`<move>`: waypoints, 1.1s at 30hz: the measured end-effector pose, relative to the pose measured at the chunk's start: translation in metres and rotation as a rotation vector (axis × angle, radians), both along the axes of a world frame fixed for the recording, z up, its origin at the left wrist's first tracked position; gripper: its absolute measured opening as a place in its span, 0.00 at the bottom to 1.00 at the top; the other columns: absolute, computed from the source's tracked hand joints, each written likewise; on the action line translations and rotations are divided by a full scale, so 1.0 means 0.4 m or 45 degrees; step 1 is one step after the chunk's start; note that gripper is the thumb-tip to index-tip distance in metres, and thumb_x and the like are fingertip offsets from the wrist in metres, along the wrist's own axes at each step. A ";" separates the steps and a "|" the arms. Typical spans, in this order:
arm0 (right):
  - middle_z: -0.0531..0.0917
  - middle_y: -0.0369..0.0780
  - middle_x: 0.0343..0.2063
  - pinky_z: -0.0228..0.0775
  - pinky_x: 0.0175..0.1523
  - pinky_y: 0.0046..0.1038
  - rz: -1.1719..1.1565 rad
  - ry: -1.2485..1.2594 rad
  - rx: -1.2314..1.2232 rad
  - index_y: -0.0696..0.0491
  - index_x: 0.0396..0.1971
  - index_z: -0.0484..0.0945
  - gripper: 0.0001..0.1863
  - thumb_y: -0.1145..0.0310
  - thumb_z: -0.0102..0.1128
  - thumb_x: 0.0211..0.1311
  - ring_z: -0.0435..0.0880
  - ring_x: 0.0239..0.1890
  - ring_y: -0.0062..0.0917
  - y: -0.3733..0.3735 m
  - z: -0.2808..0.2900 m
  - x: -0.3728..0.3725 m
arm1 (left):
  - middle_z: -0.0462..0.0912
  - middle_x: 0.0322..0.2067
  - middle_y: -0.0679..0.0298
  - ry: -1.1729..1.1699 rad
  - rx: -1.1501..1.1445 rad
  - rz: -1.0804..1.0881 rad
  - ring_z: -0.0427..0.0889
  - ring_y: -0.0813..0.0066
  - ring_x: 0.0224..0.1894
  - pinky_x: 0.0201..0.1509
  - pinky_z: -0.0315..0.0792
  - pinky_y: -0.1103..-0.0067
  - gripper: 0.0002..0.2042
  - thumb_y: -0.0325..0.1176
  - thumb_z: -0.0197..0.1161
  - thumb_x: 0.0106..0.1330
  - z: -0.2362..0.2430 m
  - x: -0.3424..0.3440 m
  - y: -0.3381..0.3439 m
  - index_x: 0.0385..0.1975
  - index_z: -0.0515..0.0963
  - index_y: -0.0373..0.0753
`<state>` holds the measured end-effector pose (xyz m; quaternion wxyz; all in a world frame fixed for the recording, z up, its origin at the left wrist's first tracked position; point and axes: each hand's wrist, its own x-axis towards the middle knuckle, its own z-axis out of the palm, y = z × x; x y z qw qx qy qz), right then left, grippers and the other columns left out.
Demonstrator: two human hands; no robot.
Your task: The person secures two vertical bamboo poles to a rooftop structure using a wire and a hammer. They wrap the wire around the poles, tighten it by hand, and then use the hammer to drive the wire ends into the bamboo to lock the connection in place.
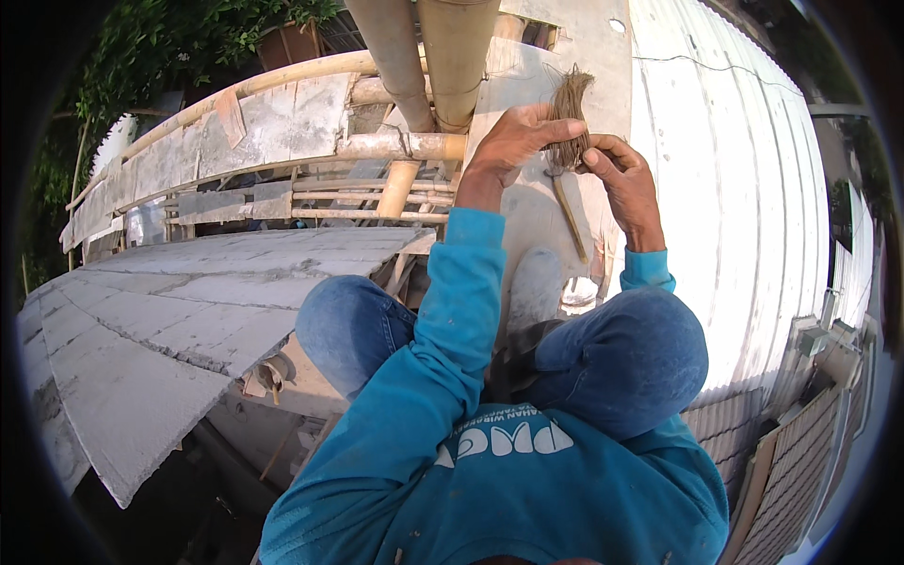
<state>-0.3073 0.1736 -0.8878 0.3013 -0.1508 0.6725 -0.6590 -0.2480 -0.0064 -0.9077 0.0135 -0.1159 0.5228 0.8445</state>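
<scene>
Held up just right of the upright poles [459, 71] and slightly nearer the body: the wire bundle [569, 99], brown, thin-stranded, splayed loose at the far end. Likeliest trouble, by judgement: a spill of strands, through too light a grip from the left hand [527, 137] during any tug by the right hand [623, 184]. Next in likelihood: a snarl, from drawing one strand sideways through so many crossing neighbours. Possible too: a pricked fingertip, with bare skin so close to fine wire. For anything dropped, perhaps a hard recovery: pale board [607, 104] right of the upright poles, sloping-looking corrugated sheeting [730, 188] farther right, open gaps among the bamboo rails [325, 214] to the left. Also open to a knock, from a shifted foot: the slim stick [569, 217], right of the upright poles and nearer the body.

As for pose: both arms reaching forward past bent knees [626, 363], on the body side of the upright poles. Left wrist angled to the right, thumb laid across the strands, fingers behind, pinching the wire bundle. Right hand raised farther right of the upright poles, fingers curled, thumb and forefinger pinching at near-side strands. One strand or several between those fingertips: too fine to tell.
</scene>
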 end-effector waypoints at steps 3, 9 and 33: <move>0.84 0.42 0.35 0.74 0.45 0.25 -0.046 0.105 0.064 0.62 0.41 0.81 0.19 0.60 0.66 0.62 0.84 0.34 0.25 0.000 0.008 0.004 | 0.82 0.38 0.60 0.025 0.060 -0.006 0.79 0.76 0.41 0.49 0.71 0.78 0.21 0.41 0.69 0.59 0.000 0.009 -0.009 0.44 0.77 0.30; 0.84 0.44 0.34 0.76 0.45 0.27 -0.158 0.237 0.162 0.63 0.38 0.81 0.18 0.60 0.64 0.64 0.85 0.35 0.28 -0.015 0.038 0.020 | 0.84 0.37 0.58 0.003 0.178 -0.011 0.82 0.75 0.37 0.44 0.75 0.80 0.17 0.34 0.66 0.61 0.009 0.023 -0.024 0.44 0.77 0.29; 0.81 0.36 0.27 0.70 0.39 0.22 0.086 0.255 0.284 0.58 0.32 0.82 0.13 0.62 0.68 0.59 0.77 0.31 0.19 -0.042 0.024 0.030 | 0.81 0.26 0.65 -0.095 -0.076 0.073 0.77 0.81 0.25 0.30 0.69 0.84 0.21 0.42 0.76 0.52 0.006 0.030 -0.027 0.37 0.79 0.33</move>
